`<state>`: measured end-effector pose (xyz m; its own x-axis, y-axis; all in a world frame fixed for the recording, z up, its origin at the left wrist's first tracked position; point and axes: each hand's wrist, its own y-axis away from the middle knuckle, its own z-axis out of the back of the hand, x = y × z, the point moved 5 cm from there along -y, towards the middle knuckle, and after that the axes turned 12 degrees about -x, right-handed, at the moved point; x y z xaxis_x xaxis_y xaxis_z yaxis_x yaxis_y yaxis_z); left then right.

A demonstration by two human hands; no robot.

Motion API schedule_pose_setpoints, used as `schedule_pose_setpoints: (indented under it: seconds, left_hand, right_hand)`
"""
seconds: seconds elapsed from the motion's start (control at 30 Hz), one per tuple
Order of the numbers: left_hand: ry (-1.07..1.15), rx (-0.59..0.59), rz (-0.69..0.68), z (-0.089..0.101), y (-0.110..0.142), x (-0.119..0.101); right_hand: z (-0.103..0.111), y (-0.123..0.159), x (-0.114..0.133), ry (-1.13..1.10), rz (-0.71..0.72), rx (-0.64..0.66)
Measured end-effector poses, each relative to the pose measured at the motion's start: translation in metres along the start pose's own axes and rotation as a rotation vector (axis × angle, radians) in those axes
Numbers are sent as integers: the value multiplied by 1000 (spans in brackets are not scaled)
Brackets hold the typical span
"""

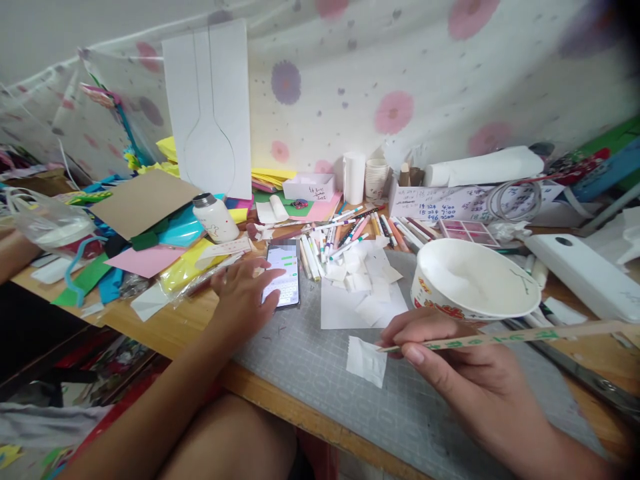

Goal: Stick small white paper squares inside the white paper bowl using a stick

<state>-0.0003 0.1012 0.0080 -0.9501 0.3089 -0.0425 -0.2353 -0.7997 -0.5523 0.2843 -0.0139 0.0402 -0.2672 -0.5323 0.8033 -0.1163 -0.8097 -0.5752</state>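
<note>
My left hand (250,293) is over a phone (283,293) that lies on the grey cutting mat (305,353). Its fingers are spread, and a fingertip or two reach across the lit screen, which shows a chat and a keyboard. Pinched between the thumb and fingers of my right hand (450,360) is a long thin strip with green lettering (540,334), pointing off to the right. Just left of those fingertips sits a small white packet (367,363), close to the strip's end; whether they touch I cannot tell. Behind my right hand stands a white paper bowl (473,280).
Paper scraps (363,270) rest on a white sheet (345,310), with several markers (313,257) behind. Scissors (595,380) lie at the right, near a white power bank (580,273). A white bottle (216,218) and coloured paper (145,257) crowd the left. Another person's arm (17,253) shows far left.
</note>
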Motion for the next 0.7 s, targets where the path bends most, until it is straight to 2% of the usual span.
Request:
schedule_pose_setpoints:
  seconds: [0.17,0.33,0.57,0.7]
  left_hand:
    - [19,38,-46,-10,-5,-13]
    - [16,48,-34,-12,-5,-14]
    - [-75,-37,143,-4,0,19]
    - [-106,-62,186,-6,4,29]
  right_hand:
    - [0,0,1,-6,0,-8]
    - [0,1,0,5,-4,-9]
    - [0,-1,2,12,8,-14]
    - [1,-1,3,16,10,-13]
